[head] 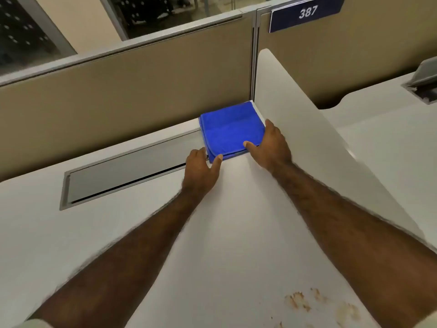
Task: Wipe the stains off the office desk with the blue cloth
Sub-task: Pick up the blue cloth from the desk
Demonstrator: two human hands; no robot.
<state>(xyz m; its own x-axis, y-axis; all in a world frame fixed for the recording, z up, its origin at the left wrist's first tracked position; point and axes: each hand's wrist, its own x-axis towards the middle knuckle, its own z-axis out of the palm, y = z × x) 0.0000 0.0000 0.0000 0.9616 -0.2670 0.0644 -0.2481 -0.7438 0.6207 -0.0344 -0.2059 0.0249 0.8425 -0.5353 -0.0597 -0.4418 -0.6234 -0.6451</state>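
Observation:
A folded blue cloth lies in the far right corner of the white office desk, against the beige partition. My left hand grips the cloth's near left corner, thumb on top. My right hand holds the near right edge, thumb on the cloth and fingers along its side. Brownish orange stains mark the desk near its front right, under my right forearm.
A grey cable-tray lid is set into the desk left of the cloth. A white side divider rises to the right. Beige partition panels close the back, one bearing a blue "387" sign. A neighbouring desk lies beyond the divider.

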